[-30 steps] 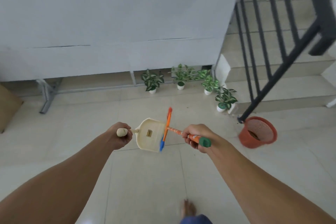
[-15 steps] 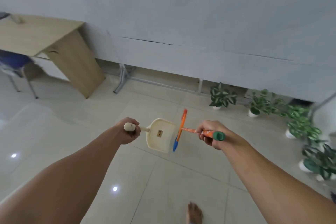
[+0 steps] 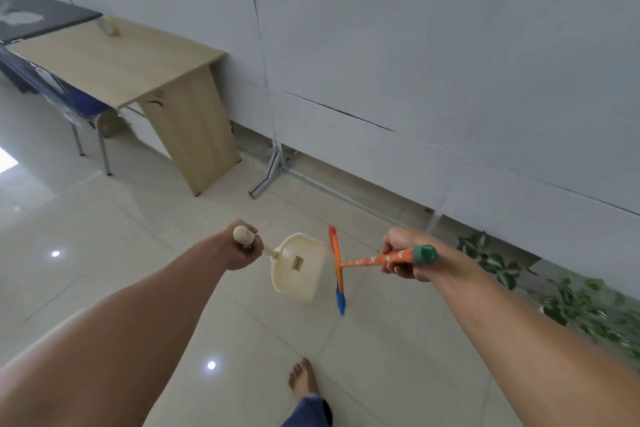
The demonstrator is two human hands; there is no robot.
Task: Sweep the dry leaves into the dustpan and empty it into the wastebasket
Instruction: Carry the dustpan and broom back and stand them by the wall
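Note:
My left hand (image 3: 241, 248) grips the handle of a cream dustpan (image 3: 298, 268), held in the air above the tiled floor with its pan pointing right. My right hand (image 3: 401, 255) is closed on the orange handle, green at its end, of a small broom (image 3: 337, 267) whose orange and blue head hangs just beside the dustpan's mouth. No dry leaves show on the floor or in the pan. The wastebasket is out of view.
A wooden desk (image 3: 138, 80) stands against the grey wall at the left, with a blue chair (image 3: 69, 100) beside it. A metal partition foot (image 3: 270, 173) rests on the floor ahead. Potted plants (image 3: 581, 302) line the wall at the right. My bare foot (image 3: 304, 378) is below.
The view has swung left: the stairs and red wastebasket left the frame, and the desk and chair came in. Both hands keep the same hold on dustpan and broom.

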